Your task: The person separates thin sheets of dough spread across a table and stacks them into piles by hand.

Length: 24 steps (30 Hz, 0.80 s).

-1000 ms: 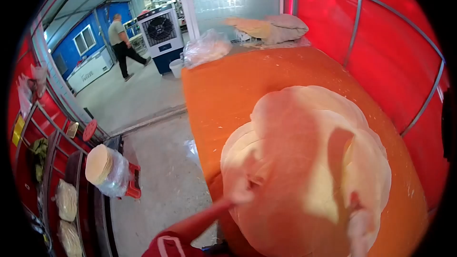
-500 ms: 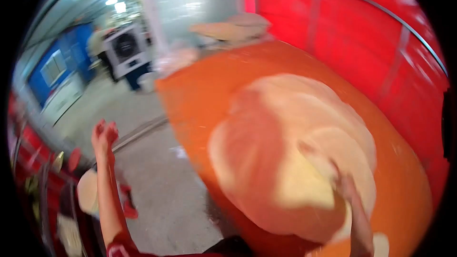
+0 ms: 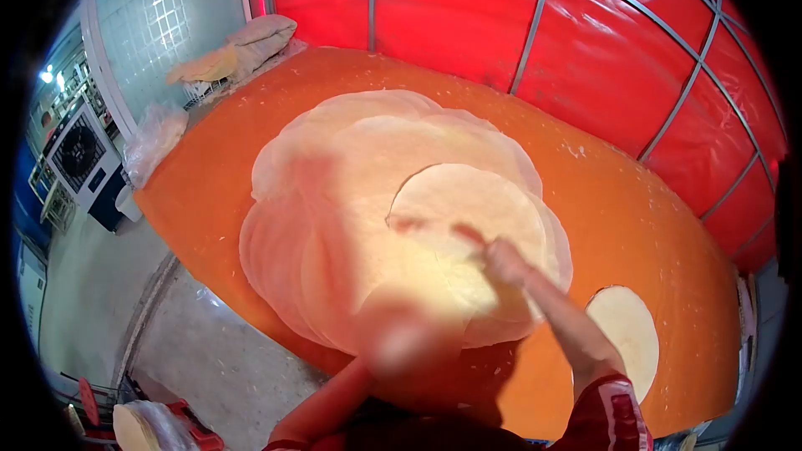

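Thin round flatbread-like sheets (image 3: pixel 376 142) lie overlapped in a wide pile on the orange table (image 3: pixel 601 242). One pale round sheet (image 3: pixel 493 200) lies on the right part of the pile. Over that sheet is my right hand (image 3: pixel 501 259), fingers pointing left; its fingertips are blurred, and whether it grips the sheet is not clear. My left hand (image 3: pixel 401 342) is at the near edge of the pile, strongly smeared by motion, its fingers not readable. A separate round sheet (image 3: pixel 622 338) rests on the table to the right of my right forearm.
Folded cloths (image 3: pixel 251 46) and a clear plastic bag (image 3: pixel 154 142) are at the table's far left corner. A fan unit (image 3: pixel 79 154) stands beyond. Red sheeting (image 3: pixel 451 17) on metal bars borders the back. A wrapped stack (image 3: pixel 138 430) is at the lower left.
The view has swung right. My left hand has come from out over the floor to the near edge of the pile. The separate sheet at the right now shows more fully.
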Available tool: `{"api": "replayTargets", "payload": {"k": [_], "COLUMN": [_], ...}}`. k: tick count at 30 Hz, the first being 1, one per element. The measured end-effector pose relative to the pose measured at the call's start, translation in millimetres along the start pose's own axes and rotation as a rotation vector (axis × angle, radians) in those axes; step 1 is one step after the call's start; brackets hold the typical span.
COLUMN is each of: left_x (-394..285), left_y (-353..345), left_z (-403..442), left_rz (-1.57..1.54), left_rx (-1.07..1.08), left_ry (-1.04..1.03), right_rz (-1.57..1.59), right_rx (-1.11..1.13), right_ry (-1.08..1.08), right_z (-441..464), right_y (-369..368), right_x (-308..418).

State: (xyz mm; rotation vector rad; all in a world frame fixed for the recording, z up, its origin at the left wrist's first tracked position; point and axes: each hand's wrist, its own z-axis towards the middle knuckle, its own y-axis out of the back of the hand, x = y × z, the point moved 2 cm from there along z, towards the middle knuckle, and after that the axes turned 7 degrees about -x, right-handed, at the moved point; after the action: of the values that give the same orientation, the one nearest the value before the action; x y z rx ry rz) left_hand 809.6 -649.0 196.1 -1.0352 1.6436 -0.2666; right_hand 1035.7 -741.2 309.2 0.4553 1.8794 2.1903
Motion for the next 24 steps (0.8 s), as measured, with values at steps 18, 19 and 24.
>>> {"api": "replayTargets", "payload": {"k": [18,19,24], "left_x": [7.7,4.6,4.8], "left_y": [-60.0,-61.1,-54.4], "left_z": [93.5,92.2,89.6], "left_rz": [0.391,0.394,0.595], "left_rx": [-0.271,-0.275,-0.258], "left_ry": [0.319,0.318,0.179], "right_rz": [-0.423,-0.419,-0.417], "right_rx": [0.032,0.029,-0.299], "right_ry": [0.128,0.129,0.075], "right_z": [-29.6,-29.9,-35.3], "right_y": [-14.5,-18.4,34.8], "right_x": [-7.2,-19.0,-34.4]}}
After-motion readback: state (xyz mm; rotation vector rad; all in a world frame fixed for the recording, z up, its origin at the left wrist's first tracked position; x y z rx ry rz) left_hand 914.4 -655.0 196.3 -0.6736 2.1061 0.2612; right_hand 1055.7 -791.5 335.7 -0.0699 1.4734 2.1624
